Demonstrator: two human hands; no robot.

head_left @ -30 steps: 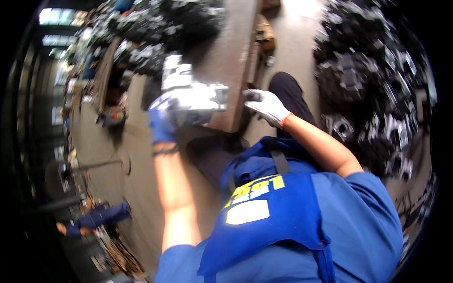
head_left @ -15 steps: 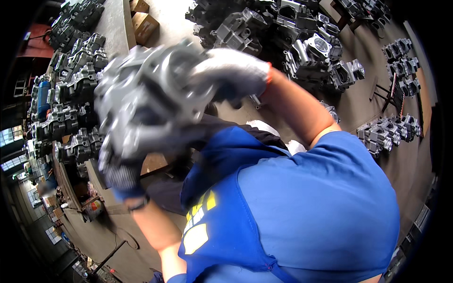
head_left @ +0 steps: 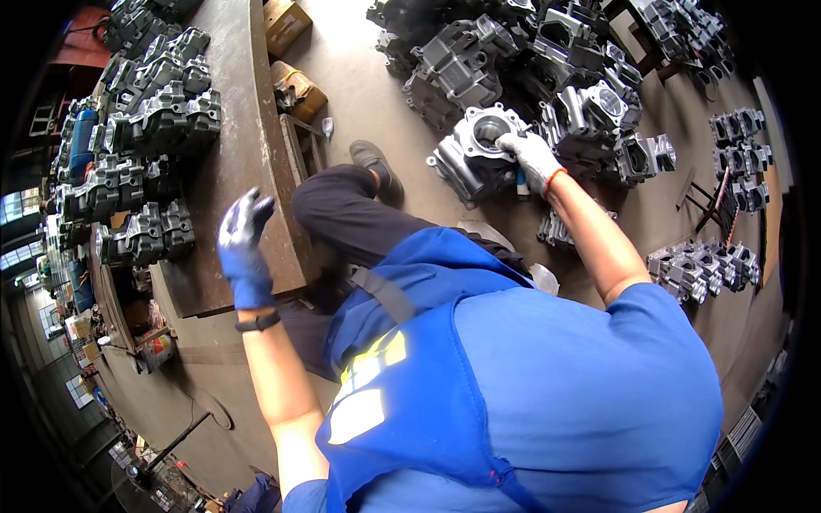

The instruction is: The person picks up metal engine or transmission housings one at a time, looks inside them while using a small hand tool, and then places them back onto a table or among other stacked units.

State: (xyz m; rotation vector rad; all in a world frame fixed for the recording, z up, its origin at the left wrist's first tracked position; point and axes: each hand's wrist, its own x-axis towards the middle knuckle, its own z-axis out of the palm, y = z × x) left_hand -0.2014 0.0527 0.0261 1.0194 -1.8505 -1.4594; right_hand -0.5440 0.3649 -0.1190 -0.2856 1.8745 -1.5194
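My right hand, in a white glove with an orange cuff, grips the rim of a grey cast-metal housing by its round opening. That housing is tilted, out to the right of my knees, beside a heap of similar castings. My left hand, in a blue and grey glove, is raised near the edge of a dark metal-topped bench. It holds nothing, and its fingers are partly bent and apart.
Rows of grey castings stand along the bench's left side. Wooden boxes are past the bench on the floor. More castings stand in groups at the right, near a dark metal stand.
The housing, held between both hands over the bench side, has swung right and away in my right hand. My left hand has let go of it and stays at the left.
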